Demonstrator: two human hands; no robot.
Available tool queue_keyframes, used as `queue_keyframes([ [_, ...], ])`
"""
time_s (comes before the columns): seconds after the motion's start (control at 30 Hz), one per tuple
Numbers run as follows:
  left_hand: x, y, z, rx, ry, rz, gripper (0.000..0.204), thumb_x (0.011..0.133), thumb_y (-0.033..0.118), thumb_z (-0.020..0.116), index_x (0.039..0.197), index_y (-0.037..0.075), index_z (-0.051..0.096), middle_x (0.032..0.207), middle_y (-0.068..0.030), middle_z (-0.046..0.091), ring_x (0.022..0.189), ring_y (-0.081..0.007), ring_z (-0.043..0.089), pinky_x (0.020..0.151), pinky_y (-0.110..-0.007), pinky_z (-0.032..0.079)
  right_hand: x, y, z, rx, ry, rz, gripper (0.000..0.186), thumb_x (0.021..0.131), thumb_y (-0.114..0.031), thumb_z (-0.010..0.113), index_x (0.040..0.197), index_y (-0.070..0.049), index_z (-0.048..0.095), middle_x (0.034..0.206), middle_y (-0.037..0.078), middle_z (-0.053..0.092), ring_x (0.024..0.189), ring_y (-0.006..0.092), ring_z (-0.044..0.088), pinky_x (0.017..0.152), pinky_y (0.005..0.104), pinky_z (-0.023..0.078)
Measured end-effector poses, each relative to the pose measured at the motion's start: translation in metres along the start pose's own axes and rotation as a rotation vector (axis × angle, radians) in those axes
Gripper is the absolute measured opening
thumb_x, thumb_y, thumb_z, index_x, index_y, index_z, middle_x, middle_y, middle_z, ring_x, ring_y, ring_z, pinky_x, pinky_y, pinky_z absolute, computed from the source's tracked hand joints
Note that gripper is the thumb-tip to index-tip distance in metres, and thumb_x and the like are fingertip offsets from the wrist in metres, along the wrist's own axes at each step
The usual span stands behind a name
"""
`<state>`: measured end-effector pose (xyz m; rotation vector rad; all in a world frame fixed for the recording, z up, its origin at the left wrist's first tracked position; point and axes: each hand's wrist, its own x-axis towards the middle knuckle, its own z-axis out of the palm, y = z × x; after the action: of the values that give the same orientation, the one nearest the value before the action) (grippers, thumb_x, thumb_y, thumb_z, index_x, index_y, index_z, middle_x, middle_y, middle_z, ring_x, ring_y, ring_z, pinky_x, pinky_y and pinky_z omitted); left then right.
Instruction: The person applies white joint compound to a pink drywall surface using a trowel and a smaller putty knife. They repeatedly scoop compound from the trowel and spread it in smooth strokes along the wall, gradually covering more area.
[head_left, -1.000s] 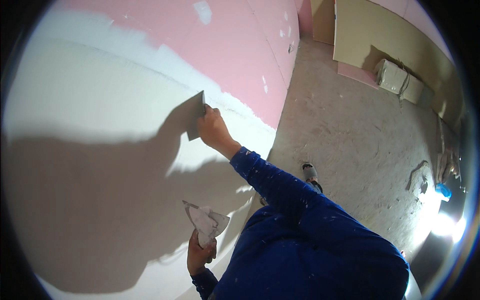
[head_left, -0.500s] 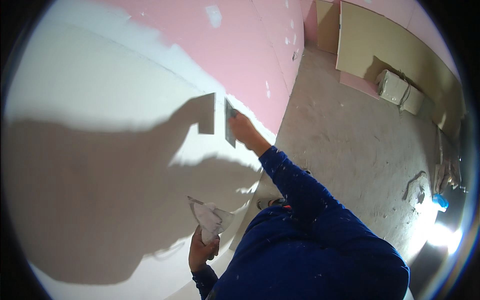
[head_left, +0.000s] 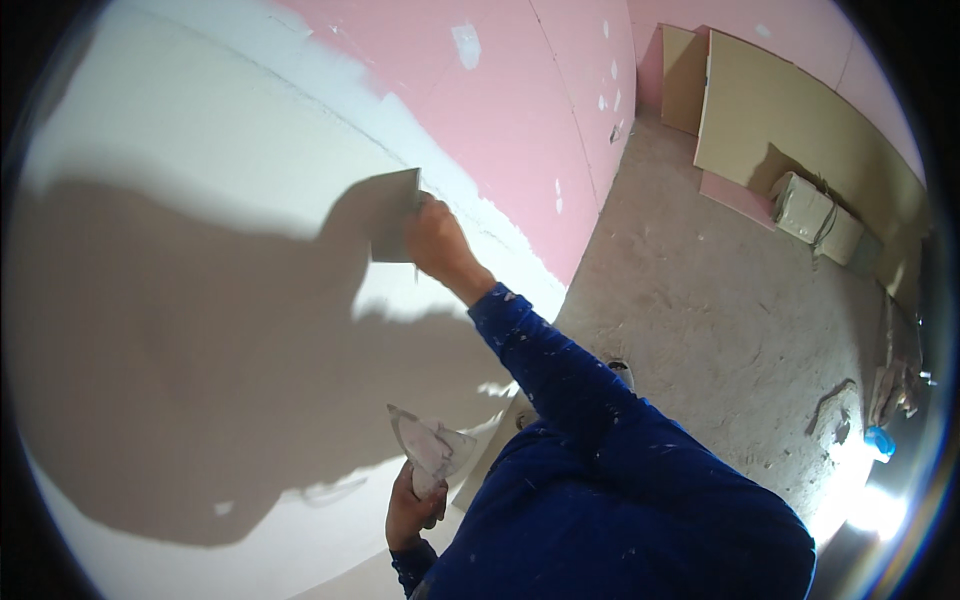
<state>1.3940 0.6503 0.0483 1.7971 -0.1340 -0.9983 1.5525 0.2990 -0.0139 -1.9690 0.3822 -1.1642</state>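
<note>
My right hand (head_left: pixel 440 240) is closed round a wide putty knife (head_left: pixel 402 208), whose blade is at the white-coated part of the wall (head_left: pixel 200 110). The blade and its shadow run together, so I cannot tell how much of its edge touches. Lower down, close to my body, my left hand (head_left: pixel 413 508) grips a second putty knife, the triangular-bladed one (head_left: pixel 432 447), with pale filler smeared over its blade. That blade points up and away from me, apart from the wall.
Pink wallboard (head_left: pixel 500 110) borders the white coat. Beige boards (head_left: pixel 790 110) lean at the far right, with a tied, whitish long bundle (head_left: pixel 818 215) before them. A bright lamp (head_left: pixel 877 512) and a blue object (head_left: pixel 880 443) are on the rough floor (head_left: pixel 690 300) at right.
My right hand has moved left and slightly up along the wall with its putty knife, and the blade now overlaps its shadow. My left hand has shifted slightly right and down; the view has turned a little.
</note>
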Motion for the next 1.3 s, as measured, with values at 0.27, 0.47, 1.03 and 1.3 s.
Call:
queue_keyframes([
  [0.27, 0.006, 0.018, 0.009, 0.086, -0.025, 0.055, 0.058, 0.083, 0.008, 0.072, 0.135, 0.002, 0.048, 0.078, -0.0014, 0.060, 0.053, -0.0091, 0.054, 0.044, -0.023, 0.040, -0.018, -0.072, -0.127, 0.408, -0.408, 0.250, 0.037, 0.097, -0.008, 0.044, 0.130, 0.006, 0.056, 0.104, 0.028, 0.068, 0.096, 0.0353, 0.067, 0.081, 0.0461, 0.050],
  [0.47, 0.050, 0.043, 0.015, 0.043, -0.124, 0.165, 0.059, 0.085, 0.009, 0.073, 0.138, 0.003, 0.049, 0.082, -0.0018, 0.062, 0.058, -0.0092, 0.056, 0.049, -0.024, 0.043, -0.047, -0.112, -0.212, 0.325, -0.984, -0.032, 0.056, 0.099, 0.000, 0.055, 0.151, -0.020, 0.049, 0.161, 0.013, 0.038, 0.150, 0.0343, 0.031, 0.124, 0.0452, 0.032],
  [1.03, 0.025, 0.072, 0.050, 0.134, -0.170, 0.339, 0.066, 0.080, 0.011, 0.080, 0.139, 0.000, 0.052, 0.096, -0.0075, 0.067, 0.074, -0.0124, 0.062, 0.066, -0.028, 0.052, -0.012, -0.059, -0.237, 0.208, -0.549, -0.131, 0.062, 0.083, 0.018, 0.044, 0.139, -0.006, 0.057, 0.135, 0.019, 0.060, 0.133, 0.0361, 0.051, 0.114, 0.0452, 0.040],
  [1.3, 0.030, 0.062, 0.054, 0.253, -0.115, 0.369, 0.069, 0.084, 0.022, 0.081, 0.141, -0.001, 0.051, 0.110, -0.0133, 0.069, 0.100, -0.0188, 0.065, 0.089, -0.034, 0.054, 0.195, -0.116, -0.170, -0.287, 0.001, -0.767, 0.065, 0.087, 0.010, 0.054, 0.145, -0.021, 0.056, 0.150, 0.017, 0.051, 0.141, 0.0415, 0.042, 0.118, 0.0541, 0.031],
])
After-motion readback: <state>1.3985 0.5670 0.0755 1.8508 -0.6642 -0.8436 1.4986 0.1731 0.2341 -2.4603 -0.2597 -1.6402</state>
